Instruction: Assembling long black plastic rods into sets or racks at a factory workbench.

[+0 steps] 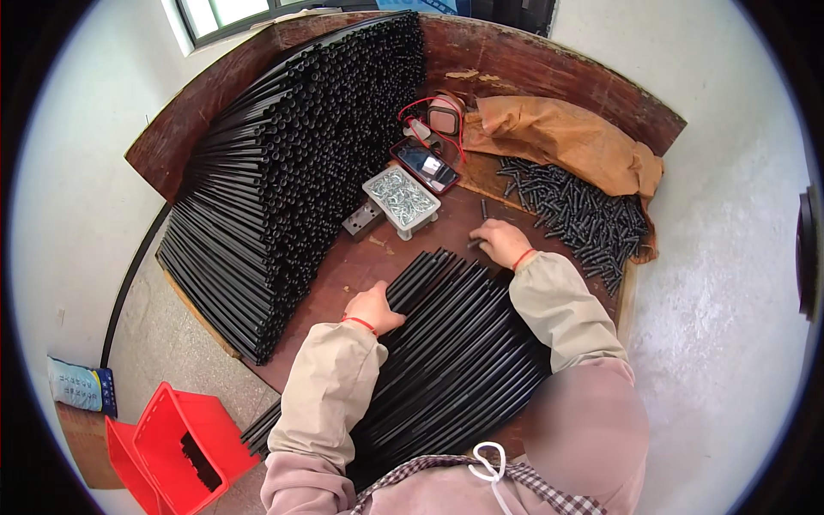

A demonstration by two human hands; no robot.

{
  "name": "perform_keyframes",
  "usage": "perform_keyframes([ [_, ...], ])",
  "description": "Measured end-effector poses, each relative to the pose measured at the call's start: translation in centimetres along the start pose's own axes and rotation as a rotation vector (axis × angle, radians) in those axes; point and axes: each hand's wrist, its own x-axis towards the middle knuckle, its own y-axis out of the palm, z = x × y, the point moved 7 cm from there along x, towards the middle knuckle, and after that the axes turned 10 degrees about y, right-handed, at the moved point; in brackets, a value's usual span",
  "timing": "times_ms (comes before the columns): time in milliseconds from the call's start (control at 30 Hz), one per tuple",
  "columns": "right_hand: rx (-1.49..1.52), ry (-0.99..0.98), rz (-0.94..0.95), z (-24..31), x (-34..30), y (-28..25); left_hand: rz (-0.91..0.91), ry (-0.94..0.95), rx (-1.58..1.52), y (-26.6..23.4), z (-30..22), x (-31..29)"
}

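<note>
Many long black tubes lie side by side before me, their far ends pointing up and to the right. At their left edge, my left hand is closed round the outer tubes near the far ends; its fingertips are partly hidden. Just beyond the tube ends, my right hand pinches a small dark stubby piece. Another short black piece stands on the brown table a little farther off. A heap of similar short black pieces lies to the right.
A tall stack of black tubes fills the left. Near the middle are a white tray of small metal parts, a metal block and a phone. Brown cloth lies behind the heap; red bins stand lower left.
</note>
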Motion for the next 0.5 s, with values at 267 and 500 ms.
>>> perform_keyframes([
  [267,0.209,-0.064,0.203,0.6,-0.2,1.4,-0.050,-0.033,0.107,-0.2,-1.5,0.0],
  [500,0.141,-0.169,0.127,1.1,0.5,1.8,-0.027,-0.031,0.097,0.0,-1.2,0.3],
])
